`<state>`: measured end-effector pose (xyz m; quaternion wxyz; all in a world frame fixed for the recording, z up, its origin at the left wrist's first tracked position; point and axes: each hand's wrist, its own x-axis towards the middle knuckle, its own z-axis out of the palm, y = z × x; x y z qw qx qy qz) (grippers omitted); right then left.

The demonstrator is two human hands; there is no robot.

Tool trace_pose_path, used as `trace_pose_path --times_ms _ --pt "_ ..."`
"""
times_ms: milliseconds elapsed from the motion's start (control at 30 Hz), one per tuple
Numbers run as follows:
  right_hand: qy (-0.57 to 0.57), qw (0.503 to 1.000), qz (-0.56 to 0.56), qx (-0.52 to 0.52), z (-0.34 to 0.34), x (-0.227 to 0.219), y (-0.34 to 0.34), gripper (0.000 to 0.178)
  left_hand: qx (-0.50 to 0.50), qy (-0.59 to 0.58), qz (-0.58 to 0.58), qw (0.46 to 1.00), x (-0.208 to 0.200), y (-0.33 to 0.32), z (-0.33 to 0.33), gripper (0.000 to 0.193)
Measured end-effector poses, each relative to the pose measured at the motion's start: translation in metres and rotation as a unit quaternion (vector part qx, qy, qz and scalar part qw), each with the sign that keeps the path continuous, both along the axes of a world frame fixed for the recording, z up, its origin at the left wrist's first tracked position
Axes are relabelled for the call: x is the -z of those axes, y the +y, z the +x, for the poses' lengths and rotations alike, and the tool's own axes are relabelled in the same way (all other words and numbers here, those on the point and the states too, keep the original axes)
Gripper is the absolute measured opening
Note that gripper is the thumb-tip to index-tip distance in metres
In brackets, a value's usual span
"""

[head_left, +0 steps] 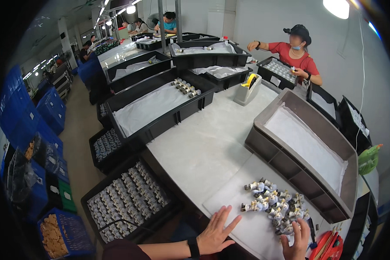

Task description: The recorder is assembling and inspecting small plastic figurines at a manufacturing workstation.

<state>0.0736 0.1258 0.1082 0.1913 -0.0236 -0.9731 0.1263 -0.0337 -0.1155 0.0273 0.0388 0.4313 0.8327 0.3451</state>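
A pile of small figurines (275, 206), white and pale blue with dark and yellowish parts, lies on a white board (229, 195) at the near right of the table. Beside the pile's near left side, my left hand (214, 234) is open over the table edge, fingers spread and holding nothing. My right hand (297, 242) is at the near end of the pile, thumb and fingers apart and slightly curved. Its fingertips are right by the nearest figurines; whether they touch one is unclear.
A grey-brown bin (286, 167) lined with white sheet stands right of the pile. Brushes lie in a red dish (327, 247) at the near right. A tape dispenser (248, 91) and a black bin (160, 102) stand farther back. A crate of figurines (128, 199) is low left. A co-worker (297, 54) sits across.
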Motion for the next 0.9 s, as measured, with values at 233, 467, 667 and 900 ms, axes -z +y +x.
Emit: trace_pose_path --times_ms 233,467,667,900 --pt "0.08 0.984 -0.099 0.123 0.075 0.039 -0.067 0.051 0.196 0.024 0.192 0.961 0.022 -0.012 0.046 0.053" --pt "-0.228 0.97 -0.06 0.052 0.129 0.129 -0.167 0.026 0.157 -0.096 -0.232 0.955 0.116 -0.096 0.091 0.055" --pt "-0.349 0.935 -0.057 0.044 0.192 0.215 -0.168 0.063 0.115 -0.089 -0.168 0.975 0.184 -0.159 0.107 0.064" --pt "-0.372 0.902 -0.155 0.153 0.159 0.247 -0.147 0.069 0.157 -0.127 -0.243 0.949 0.188 -0.172 0.101 0.068"
